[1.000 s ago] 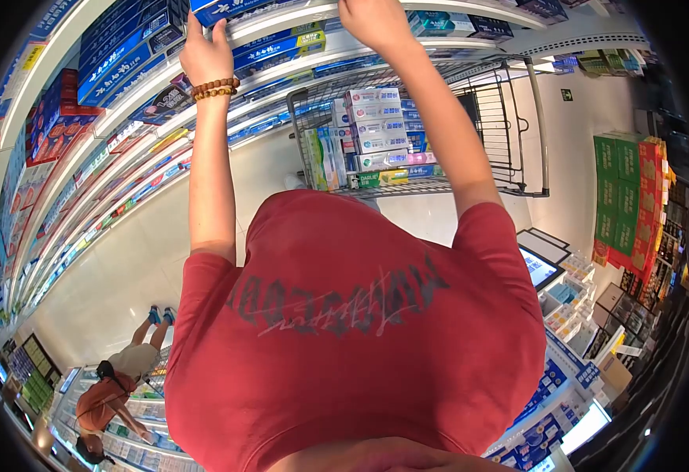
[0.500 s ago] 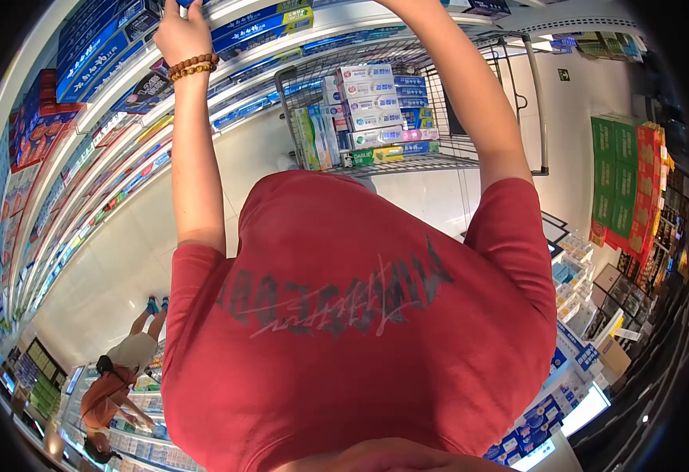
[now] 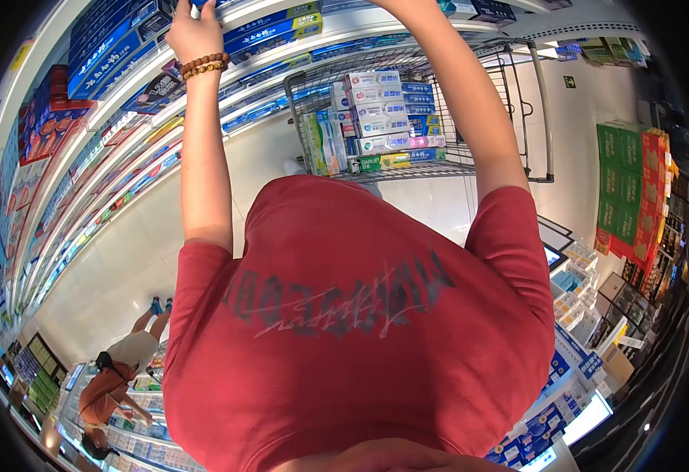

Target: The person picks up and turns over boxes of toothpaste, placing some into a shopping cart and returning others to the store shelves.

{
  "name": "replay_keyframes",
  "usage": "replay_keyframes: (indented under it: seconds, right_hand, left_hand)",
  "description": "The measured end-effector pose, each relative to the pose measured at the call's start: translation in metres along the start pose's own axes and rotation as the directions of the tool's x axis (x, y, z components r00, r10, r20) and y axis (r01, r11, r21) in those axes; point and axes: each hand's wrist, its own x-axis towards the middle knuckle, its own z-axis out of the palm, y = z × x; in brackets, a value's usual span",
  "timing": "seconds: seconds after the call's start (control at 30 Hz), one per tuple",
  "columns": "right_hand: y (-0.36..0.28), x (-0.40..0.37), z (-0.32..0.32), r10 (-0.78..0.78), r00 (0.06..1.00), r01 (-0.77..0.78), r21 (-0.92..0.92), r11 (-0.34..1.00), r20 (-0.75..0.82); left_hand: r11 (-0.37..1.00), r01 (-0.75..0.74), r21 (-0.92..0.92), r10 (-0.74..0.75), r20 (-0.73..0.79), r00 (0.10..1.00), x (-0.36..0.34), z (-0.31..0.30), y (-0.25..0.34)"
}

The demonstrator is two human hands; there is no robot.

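Note:
At the top edge, my left hand [image 3: 195, 35], with wooden bead bracelets [image 3: 204, 64] at the wrist, reaches to the shelf. Its fingers are closed around a blue object [image 3: 199, 3], apparently a toothpaste box, mostly cut off by the frame. Blue toothpaste boxes [image 3: 112, 59] are stacked to the left of this hand, and more boxes [image 3: 273, 30] lie to its right. My right forearm [image 3: 470, 94] runs up past the shopping cart [image 3: 545, 118] and leaves the picture, so the hand itself is out of sight. Stacked toothpaste boxes [image 3: 380, 112] stand inside the cart.
Shelves of packaged goods [image 3: 84, 189] curve down the left side. Another person [image 3: 116, 385] stands by shelves at the lower left. Green and red cartons [image 3: 628, 185] are piled at the right, with a display of boxes [image 3: 572, 287] below them. Pale floor tiles [image 3: 116, 267] show between.
The view has shifted a little, so shelves, cart and my arms appear slightly farther right and lower. My left hand keeps its closed grip at the shelf.

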Motion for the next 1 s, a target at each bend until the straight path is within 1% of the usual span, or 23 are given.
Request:
replay_keyframes:
  seconds: [0.03, 0.1, 0.13, 0.17, 0.23, 0.27, 0.37, 0.4, 0.53, 0.63, 0.77, 0.87, 0.97, 1.0]
  right_hand:
    - [0.0, -0.002, 0.004, -0.002, 1.0, 0.002, -0.002, 1.0, -0.01]
    - [0.0, 0.001, 0.007, -0.011, 0.999, 0.011, -0.007, 1.0, -0.045]
    - [-0.004, 0.004, 0.002, 0.043, 0.998, -0.043, -0.018, 0.999, 0.036]
    - [-0.005, 0.008, 0.003, 0.044, 0.999, -0.044, -0.023, 0.999, 0.019]
    - [-0.005, 0.005, 0.009, 0.056, 0.998, -0.056, -0.034, 0.998, -0.004]
    - [-0.006, 0.004, 0.011, 0.065, 0.998, -0.065, -0.027, 0.998, -0.001]
    - [-0.005, 0.007, 0.011, 0.086, 0.996, -0.086, -0.012, 0.996, 0.0]
    - [-0.004, 0.008, 0.013, 0.08, 0.997, -0.08, -0.009, 0.997, -0.011]
    - [0.0, 0.014, 0.02, 0.085, 0.996, -0.085, 0.009, 0.996, -0.033]
    - [0.003, 0.018, 0.027, 0.09, 0.995, -0.09, -0.001, 0.996, -0.053]
    - [0.005, 0.023, 0.031, 0.069, 0.993, -0.07, -0.002, 0.998, -0.099]
    - [-0.002, 0.028, 0.021, 0.089, 0.995, -0.089, 0.02, 0.996, -0.041]
    - [-0.003, 0.03, 0.02, 0.104, 0.993, -0.103, 0.016, 0.995, -0.05]
    - [-0.004, 0.03, 0.02, 0.109, 0.993, -0.109, 0.009, 0.994, -0.034]
  left_hand:
    - [1.0, 0.007, 0.027, -0.007, -0.003, 1.0, 0.0, -0.001, 0.0]
    - [0.984, 0.127, -0.123, -0.124, 0.033, 0.992, 0.001, -0.002, 0.012]
    - [0.998, -0.037, 0.042, 0.037, 0.006, 0.999, 0.005, -0.001, 0.004]
    - [0.999, -0.054, 0.004, 0.054, -0.008, 0.999, 0.004, 0.0, 0.004]
    - [1.0, -0.025, -0.001, 0.025, 0.009, 1.0, 0.007, -0.005, 0.018]
    - [0.998, 0.06, 0.005, -0.06, 0.071, 0.996, 0.007, -0.008, 0.026]
    - [0.98, -0.117, 0.161, 0.123, -0.027, 0.992, 0.021, 0.004, 0.003]
    - [0.985, -0.04, 0.168, 0.04, 0.004, 0.999, 0.024, 0.005, 0.002]
    - [0.974, -0.003, 0.226, 0.006, -0.01, 1.0, 0.038, 0.009, -0.002]
    - [0.97, 0.075, 0.231, -0.078, 0.005, 0.997, 0.04, 0.005, 0.012]
    - [0.96, 0.092, 0.263, -0.103, 0.03, 0.994, 0.044, 0.006, 0.013]
    - [0.953, 0.109, 0.282, -0.126, 0.042, 0.991, 0.047, 0.006, 0.013]
    - [0.959, 0.112, 0.262, -0.124, 0.029, 0.992, 0.051, 0.009, 0.006]
    - [0.964, 0.096, 0.247, -0.102, 0.013, 0.995, 0.051, 0.01, 0.003]
